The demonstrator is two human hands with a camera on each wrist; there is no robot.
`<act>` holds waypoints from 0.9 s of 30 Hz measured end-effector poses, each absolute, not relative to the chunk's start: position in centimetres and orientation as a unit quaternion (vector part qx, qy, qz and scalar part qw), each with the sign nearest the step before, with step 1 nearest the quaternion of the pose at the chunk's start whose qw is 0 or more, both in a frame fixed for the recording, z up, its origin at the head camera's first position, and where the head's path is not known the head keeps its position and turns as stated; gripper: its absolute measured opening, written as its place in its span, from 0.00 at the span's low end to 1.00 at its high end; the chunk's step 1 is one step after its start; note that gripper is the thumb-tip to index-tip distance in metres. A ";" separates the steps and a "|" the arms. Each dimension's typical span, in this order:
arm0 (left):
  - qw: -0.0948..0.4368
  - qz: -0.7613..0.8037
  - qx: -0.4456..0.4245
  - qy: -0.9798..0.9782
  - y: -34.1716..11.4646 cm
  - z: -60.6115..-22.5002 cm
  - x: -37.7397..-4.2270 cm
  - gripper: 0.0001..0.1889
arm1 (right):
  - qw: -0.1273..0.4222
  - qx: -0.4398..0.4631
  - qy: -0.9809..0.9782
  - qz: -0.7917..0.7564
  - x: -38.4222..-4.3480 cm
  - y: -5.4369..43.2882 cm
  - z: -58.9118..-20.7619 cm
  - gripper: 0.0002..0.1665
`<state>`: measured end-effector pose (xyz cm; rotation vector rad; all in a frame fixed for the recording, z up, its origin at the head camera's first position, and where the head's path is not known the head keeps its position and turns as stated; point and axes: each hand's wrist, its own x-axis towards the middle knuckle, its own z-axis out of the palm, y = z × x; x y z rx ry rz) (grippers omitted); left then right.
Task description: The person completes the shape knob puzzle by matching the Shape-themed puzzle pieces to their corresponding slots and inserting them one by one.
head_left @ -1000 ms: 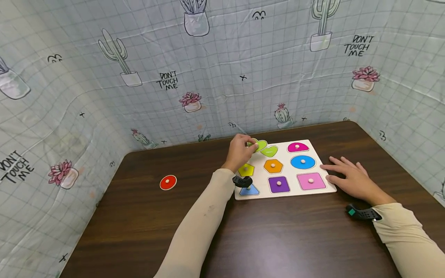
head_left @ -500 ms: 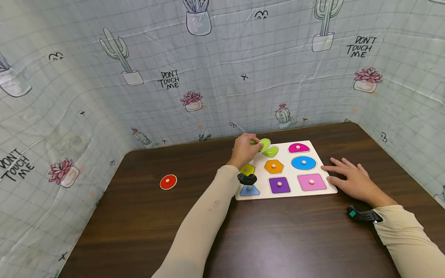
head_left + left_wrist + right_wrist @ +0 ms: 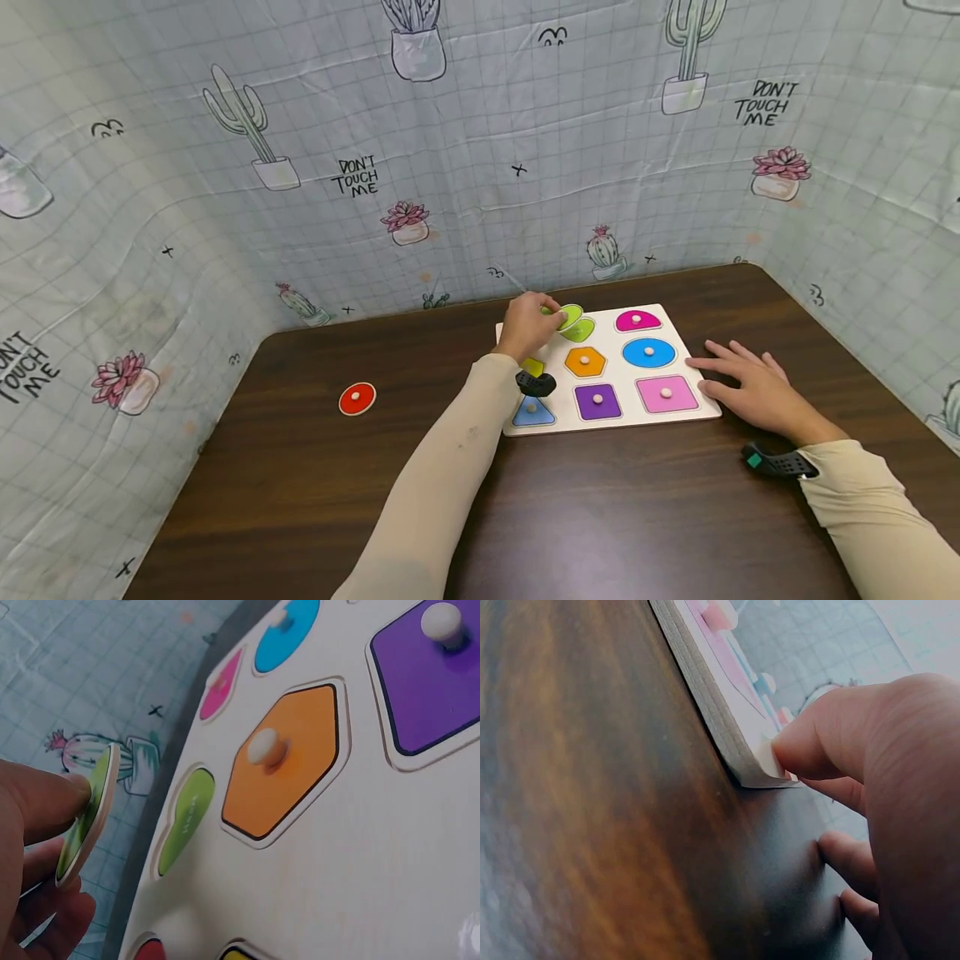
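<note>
My left hand pinches a green heart-shaped puzzle piece over the back of a white peg puzzle board. In the left wrist view the heart piece is tilted on edge, apart from the board, with the thumb against its face. Beside it lies the green heart-shaped recess, partly overlapped by the piece in the head view. Fingers spread, my right hand rests at the board's right edge. Its thumb touches the board's near corner in the right wrist view; the other fingertips reach the table.
Knobbed pieces sit in the board: an orange hexagon, purple square, pink rectangle, blue oval, magenta half-circle and blue triangle. A red round piece lies on the brown table. Patterned cloth hangs behind.
My left hand has moved slightly right with the heart piece, bringing it more over the heart recess; it barely moves in the last half second. My right hand stays at the board's edge.
</note>
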<state>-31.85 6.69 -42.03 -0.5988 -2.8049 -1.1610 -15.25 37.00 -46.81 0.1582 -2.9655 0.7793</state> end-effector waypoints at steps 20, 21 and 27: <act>0.003 -0.392 -0.157 -0.906 8.7 -44.5 -32.8 0.05 | 0.045 0.046 -0.961 0.269 -15.1 36.6 -46.4 0.27; 0.004 -0.387 -0.160 -0.908 8.7 -44.6 -32.7 0.05 | 0.045 0.047 -0.962 0.267 -15.1 36.6 -46.5 0.27; 0.014 -0.347 -0.184 -0.920 9.3 -44.9 -32.3 0.06 | 0.044 0.045 -0.964 0.259 -15.1 36.8 -46.7 0.27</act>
